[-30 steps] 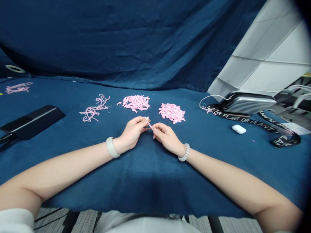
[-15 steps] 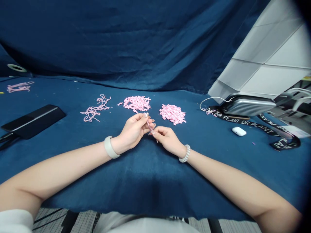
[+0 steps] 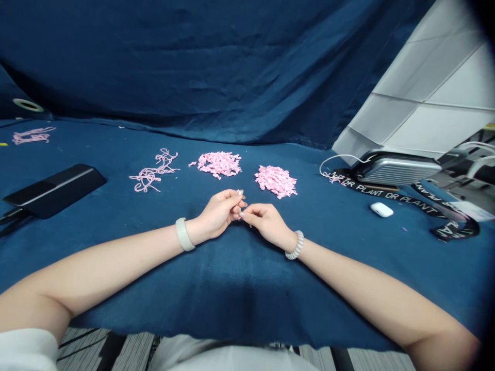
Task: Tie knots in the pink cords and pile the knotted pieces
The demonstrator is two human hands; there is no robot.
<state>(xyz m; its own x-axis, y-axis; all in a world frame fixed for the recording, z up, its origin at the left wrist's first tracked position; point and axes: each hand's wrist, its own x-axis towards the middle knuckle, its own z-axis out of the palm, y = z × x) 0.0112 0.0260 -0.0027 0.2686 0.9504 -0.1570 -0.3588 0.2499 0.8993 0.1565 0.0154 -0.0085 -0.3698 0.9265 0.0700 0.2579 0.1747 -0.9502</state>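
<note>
My left hand [image 3: 221, 212] is closed in a pinch, its fingertips touching those of my right hand [image 3: 267, 222], also pinched. Whatever lies between the fingertips is too small to make out. Just beyond the hands are two heaps of small pink pieces, a looser left heap [image 3: 219, 164] and a denser right heap [image 3: 276, 181]. Loose pink strands [image 3: 149, 176] lie tangled to the left of them. A straighter bundle of pink strands [image 3: 33, 135] rests at the far left.
A black device [image 3: 56, 190] with a cable lies at the left. On the right are a ribbed silver case [image 3: 398, 170], a black lettered strap [image 3: 410, 199], a white earbud case [image 3: 381, 209] and a white cable. A tape roll [image 3: 28, 105] sits at the back left.
My left hand has moved slightly right and down, closer to my right hand. The pink strand that showed between the hands is now hidden. My right hand has hardly moved.
</note>
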